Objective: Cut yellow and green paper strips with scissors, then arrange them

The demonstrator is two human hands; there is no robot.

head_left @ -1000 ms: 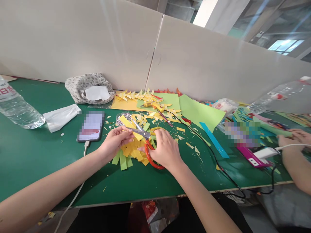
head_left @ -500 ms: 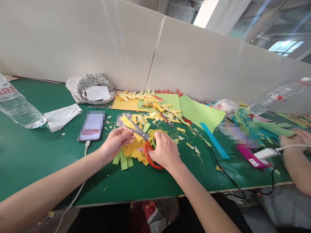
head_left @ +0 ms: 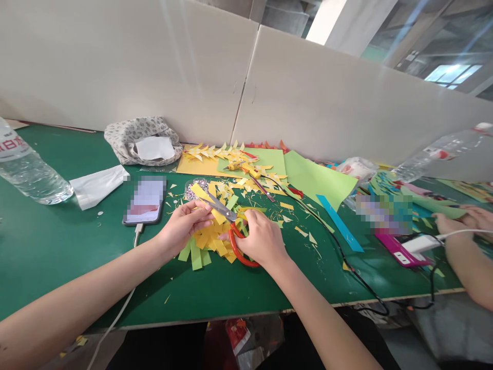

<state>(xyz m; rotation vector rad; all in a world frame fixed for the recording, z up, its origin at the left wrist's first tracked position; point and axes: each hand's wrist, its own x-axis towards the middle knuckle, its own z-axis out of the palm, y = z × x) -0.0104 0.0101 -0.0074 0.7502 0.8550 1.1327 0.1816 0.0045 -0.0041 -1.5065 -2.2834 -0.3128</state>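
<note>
Gripping the scissors (head_left: 225,211), the right hand (head_left: 262,239) has its fingers curled through the red handle loops, with the blades pointing far-left and nearly together on a yellow strip (head_left: 200,193). The left hand (head_left: 184,224) pinches the near part of that strip between thumb and fingertips, just above a pile of cut strips (head_left: 203,245), yellow and green, in the middle of the green table (head_left: 57,246). Left of the hands lies a phone (head_left: 144,200) on a cable, and further left a water bottle (head_left: 29,177) on its side. At the right edge, a co-worker's hand (head_left: 449,224) rests near a pink device (head_left: 395,246).
</note>
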